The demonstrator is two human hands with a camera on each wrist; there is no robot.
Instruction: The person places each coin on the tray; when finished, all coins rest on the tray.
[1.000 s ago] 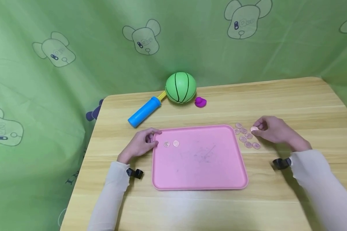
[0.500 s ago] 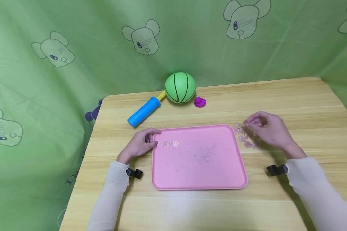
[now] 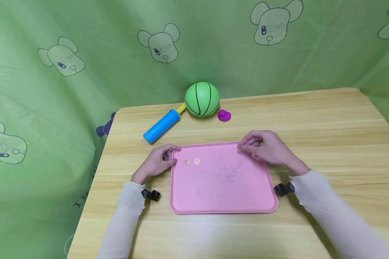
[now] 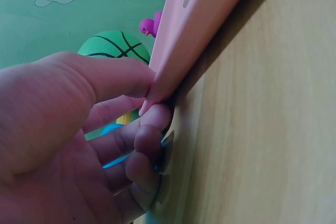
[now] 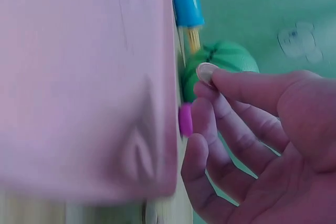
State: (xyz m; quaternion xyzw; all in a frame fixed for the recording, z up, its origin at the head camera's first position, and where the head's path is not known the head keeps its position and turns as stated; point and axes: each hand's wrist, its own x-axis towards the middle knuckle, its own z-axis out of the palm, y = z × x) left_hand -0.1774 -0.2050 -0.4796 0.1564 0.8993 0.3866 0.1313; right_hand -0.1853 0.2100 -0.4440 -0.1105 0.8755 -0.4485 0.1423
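My left hand [image 3: 156, 160] grips the left rim of the pink tray [image 3: 220, 194]; the left wrist view has the thumb on the rim and the fingers curled against its outer side. Between thumb and forefinger, my right hand [image 3: 267, 148] pinches a coin [image 5: 206, 72]. This hand is above the tray's far right corner. Two coins lie side by side on the tray near its left end, a left coin [image 3: 186, 162] and a right coin [image 3: 197, 161]. The right hand and wrist cover the spot where other coins lay beside the tray.
Behind the tray on the wooden table [image 3: 337, 129] are a green ball [image 3: 202, 99] with black lines, a blue hand pump [image 3: 162, 126] with a yellow end, and a small purple rubber duck [image 3: 224, 115]. A green patterned curtain [image 3: 214, 46] hangs behind the table.
My right hand has moved left with the coin, from the loose coins beside the tray to above the tray's right part. The left hand and tray have stayed put.
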